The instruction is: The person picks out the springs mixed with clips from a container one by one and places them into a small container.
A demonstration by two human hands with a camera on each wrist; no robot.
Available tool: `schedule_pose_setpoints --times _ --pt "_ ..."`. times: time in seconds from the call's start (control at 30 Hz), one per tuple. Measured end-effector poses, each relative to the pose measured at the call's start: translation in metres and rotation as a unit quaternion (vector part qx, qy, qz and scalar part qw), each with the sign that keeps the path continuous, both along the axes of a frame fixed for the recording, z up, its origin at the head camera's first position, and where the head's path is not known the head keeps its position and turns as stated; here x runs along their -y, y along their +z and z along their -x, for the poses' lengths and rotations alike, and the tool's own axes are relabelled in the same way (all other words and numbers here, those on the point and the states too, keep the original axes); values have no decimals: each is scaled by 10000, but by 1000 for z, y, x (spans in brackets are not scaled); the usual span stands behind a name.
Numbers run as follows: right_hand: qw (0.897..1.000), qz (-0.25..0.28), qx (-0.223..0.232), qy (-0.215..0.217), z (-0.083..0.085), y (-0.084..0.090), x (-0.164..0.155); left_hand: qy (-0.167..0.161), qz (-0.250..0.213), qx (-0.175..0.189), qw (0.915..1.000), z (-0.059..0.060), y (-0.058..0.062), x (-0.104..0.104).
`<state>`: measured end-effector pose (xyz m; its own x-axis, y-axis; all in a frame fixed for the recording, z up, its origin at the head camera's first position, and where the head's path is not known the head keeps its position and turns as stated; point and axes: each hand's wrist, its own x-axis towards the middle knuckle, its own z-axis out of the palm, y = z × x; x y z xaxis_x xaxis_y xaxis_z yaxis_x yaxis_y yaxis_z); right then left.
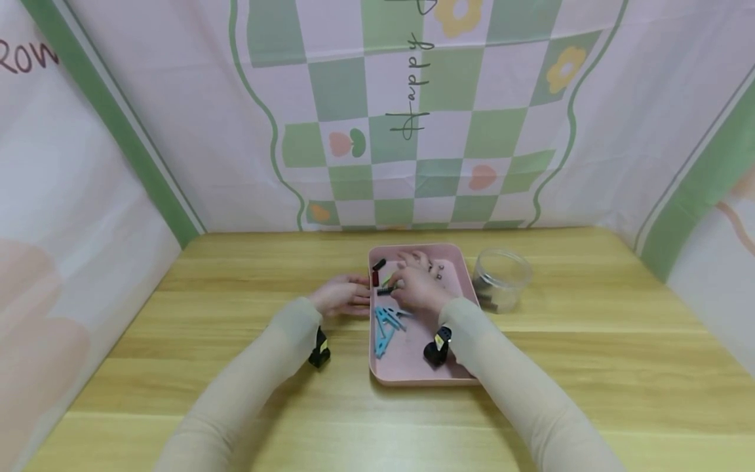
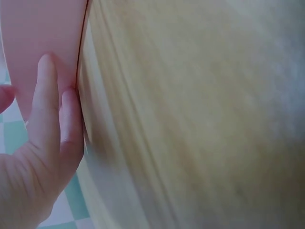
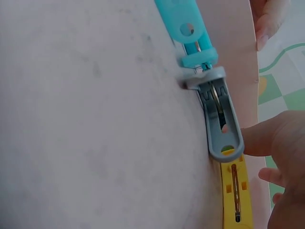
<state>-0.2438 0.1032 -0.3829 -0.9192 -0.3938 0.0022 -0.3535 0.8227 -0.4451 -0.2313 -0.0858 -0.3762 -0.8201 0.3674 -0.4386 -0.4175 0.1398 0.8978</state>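
A pink tray (image 1: 429, 357) lies on the table. My left hand (image 1: 342, 296) rests against its left outer wall with fingers extended, as the left wrist view also shows. Inside the tray, my right hand (image 1: 417, 288) reaches over small items, thumb and fingers apart. In the right wrist view its thumb (image 3: 259, 138) is beside a grey clothespin (image 3: 221, 114), between a teal clothespin (image 3: 183, 24) and a yellow clothespin (image 3: 236, 195). Blue clothespins (image 1: 386, 321) lie nearer the front. Along the left wall are a dark red piece (image 1: 375, 278) and a black piece (image 1: 379, 264).
Right of the tray stands a clear round jar (image 1: 510, 278) with dark pieces inside. Tiny items (image 1: 439, 276) lie in the tray's far right part. A patterned cloth (image 1: 389, 144) hangs behind the wooden table (image 1: 236, 275).
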Motion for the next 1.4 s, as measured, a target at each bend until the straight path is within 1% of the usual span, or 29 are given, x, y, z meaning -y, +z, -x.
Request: schedule_pose_setpoints --times 0.2,0.4,0.77,1.03,1.4 --pt "10000 84 -29 -1 0 -1 0 60 51 -45 10000 -1 -1 0" --pt "9998 196 -36 -20 0 2 0 88 10 -1 10000 0 0 0" --pt "9991 364 19 -217 1 7 -2 18 26 -56 10000 0 0 1" --pt "9984 510 11 -235 0 8 -1 34 40 -78 10000 0 -2 2" --pt "9983 545 -84 -174 4 11 -4 46 -37 -42 10000 0 -2 2"
